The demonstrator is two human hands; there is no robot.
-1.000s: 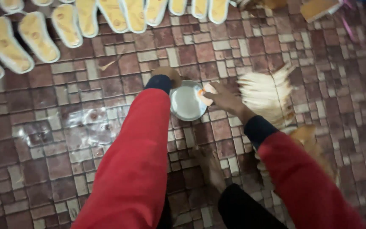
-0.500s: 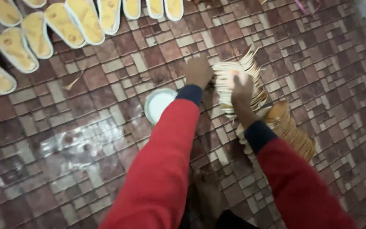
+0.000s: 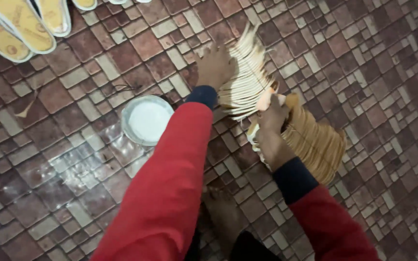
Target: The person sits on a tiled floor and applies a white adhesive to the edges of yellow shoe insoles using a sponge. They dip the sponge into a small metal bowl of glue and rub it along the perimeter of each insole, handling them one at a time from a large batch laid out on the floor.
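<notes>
My left hand (image 3: 215, 65) presses down on the near edge of a fanned stack of pale thin soles (image 3: 247, 72) lying on the tiled floor. My right hand (image 3: 271, 131) is just right of it, closed around a small pale orange pad (image 3: 266, 100) that touches the fan's lower end. Under and beside my right hand lies a second stack of tan soles (image 3: 318, 142). Both arms wear red sleeves with dark cuffs.
A round white bowl (image 3: 146, 120) of white liquid stands on the floor left of my left forearm. Yellow insoles with white rims (image 3: 20, 29) lie in a row at the top left. My bare foot (image 3: 223, 217) shows between my arms.
The view has shifted right and down. My left hand left the bowl and moved onto the fanned soles; my right hand came down to the fan's lower end beside the tan stack.
</notes>
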